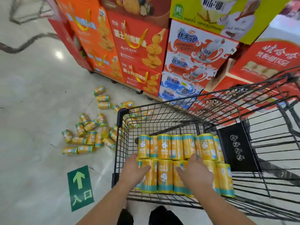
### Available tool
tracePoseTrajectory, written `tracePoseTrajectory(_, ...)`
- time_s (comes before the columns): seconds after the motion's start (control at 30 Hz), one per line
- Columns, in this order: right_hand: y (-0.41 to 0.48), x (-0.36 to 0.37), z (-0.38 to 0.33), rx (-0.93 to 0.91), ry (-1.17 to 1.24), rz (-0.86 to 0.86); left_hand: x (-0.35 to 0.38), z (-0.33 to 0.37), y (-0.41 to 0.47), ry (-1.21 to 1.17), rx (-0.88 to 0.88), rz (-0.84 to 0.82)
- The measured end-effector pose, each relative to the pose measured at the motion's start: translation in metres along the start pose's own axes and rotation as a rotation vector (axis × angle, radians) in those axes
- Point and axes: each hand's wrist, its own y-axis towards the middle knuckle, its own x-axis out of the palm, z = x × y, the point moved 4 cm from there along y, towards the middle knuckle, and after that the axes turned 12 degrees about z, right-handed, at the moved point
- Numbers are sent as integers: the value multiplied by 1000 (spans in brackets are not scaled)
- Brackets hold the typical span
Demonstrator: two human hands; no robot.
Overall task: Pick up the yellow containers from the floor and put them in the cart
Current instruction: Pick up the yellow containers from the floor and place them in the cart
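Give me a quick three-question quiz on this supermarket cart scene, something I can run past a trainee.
1. True or false: the left hand and the right hand both rest on the packed containers inside the cart.
2. Where do the loose containers lie? A) on the floor, to the left of the cart; B) on a shelf; C) in a basket.
3. Fill in: the green floor sticker shows an ___ pointing away from the person.

Key: 1 true; 2 A; 3 arrow.
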Motion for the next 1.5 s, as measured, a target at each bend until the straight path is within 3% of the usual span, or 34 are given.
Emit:
tracePoseTrajectory(0.17, -3, -64, -100, -114, 242, 172, -112, 11, 6, -105, 168, 166)
tracePoseTrajectory(0.4, -25, -109, -314, -333, 588, 341, -296, -41, 69, -149, 325, 413)
tracePoseTrajectory(0.57, -46, -97, -469, -390, 717, 312, -410, -110, 140, -144, 287, 427)
tracePoseTrajectory(0.73, -46, -41, -549, -379, 632, 208, -454, -173, 190, -141, 186, 353)
tracePoseTrajectory(0.97, 18, 101, -564, -263, 467, 56, -384, -242, 292, -119, 33, 171)
tracePoseTrajectory(1.17, 117, 312, -550, -172, 310, -84, -242, -336, 433, -114, -103, 103)
tracePoseTrajectory(1.5, 250, 609, -530, -258, 56, -78, 7, -415, 660, -49, -127, 111)
